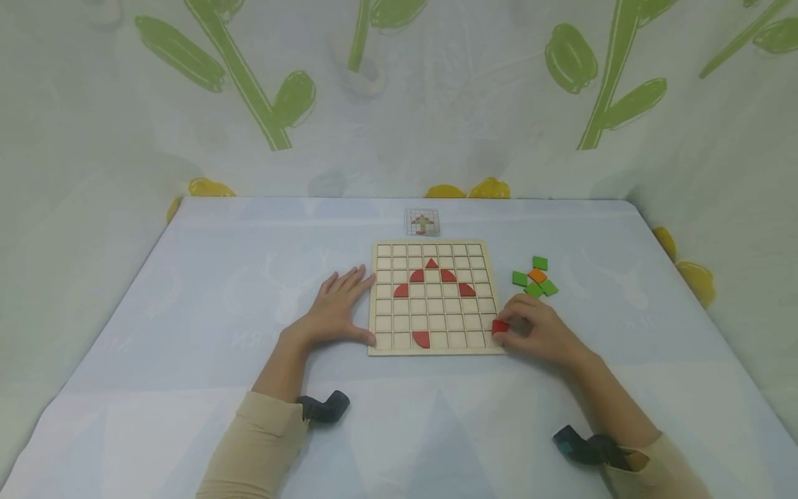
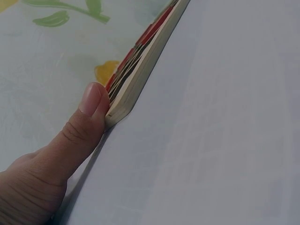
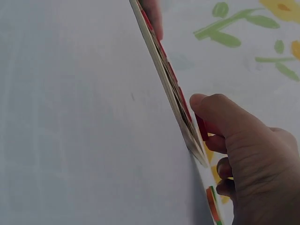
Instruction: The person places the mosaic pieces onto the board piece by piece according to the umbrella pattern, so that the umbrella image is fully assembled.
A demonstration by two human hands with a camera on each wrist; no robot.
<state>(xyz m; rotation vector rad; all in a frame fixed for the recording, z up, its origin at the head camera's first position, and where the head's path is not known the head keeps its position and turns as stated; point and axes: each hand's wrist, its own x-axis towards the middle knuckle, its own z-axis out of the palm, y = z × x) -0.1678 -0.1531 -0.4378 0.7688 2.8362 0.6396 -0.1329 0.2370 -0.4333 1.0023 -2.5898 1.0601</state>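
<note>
Nearest on the bench (image 1: pixel 399 416), the right hand (image 1: pixel 539 329) pinches a red tile (image 1: pixel 500 327) at the right edge of a gridded board (image 1: pixel 438 321), its curled lower fingers clear only in the right wrist view, while the left hand (image 1: pixel 333 313) lies spread along the board's left edge. The head view lays out six red pieces (image 1: pixel 431 265), mere slivers from the wrists, then green tiles (image 1: pixel 520 278) and an orange tile (image 1: pixel 537 276) toward the bench's right edge and, in that view alone, a printed card (image 1: pixel 422 222) near its far edge.
</note>
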